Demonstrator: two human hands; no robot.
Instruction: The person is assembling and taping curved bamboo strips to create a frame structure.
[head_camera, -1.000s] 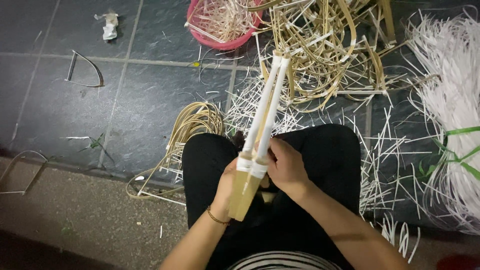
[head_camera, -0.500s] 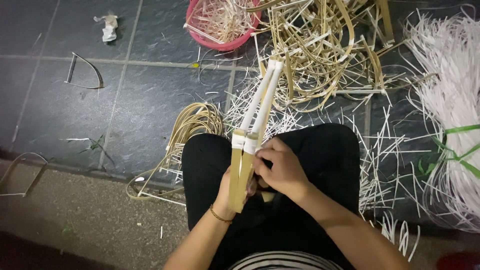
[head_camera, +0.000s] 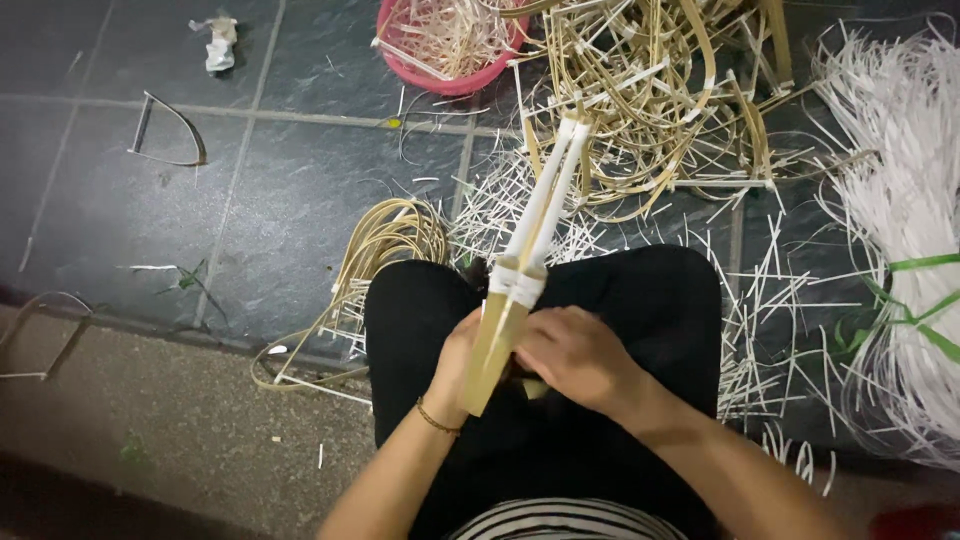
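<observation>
Head view: the left hand (head_camera: 455, 365) and right hand (head_camera: 575, 355) are both clasping a bundle of bamboo strips (head_camera: 515, 290) over the lap, its pale ends pointing toward the pink basket (head_camera: 445, 75). It is looking light, stiff and springy; gripping the tan lower end seems best.

The bamboo stick bundle (head_camera: 520, 270) looks like matt wood, tan below and wrapped in white paper above. The pink basket (head_camera: 450, 75) is smooth plastic. Pale cane strips (head_camera: 390, 235) look dry and fibrous. The floor tiles (head_camera: 270, 190) are dark, slightly glossy stone; the kerb (head_camera: 170, 420) is rough concrete.
</observation>
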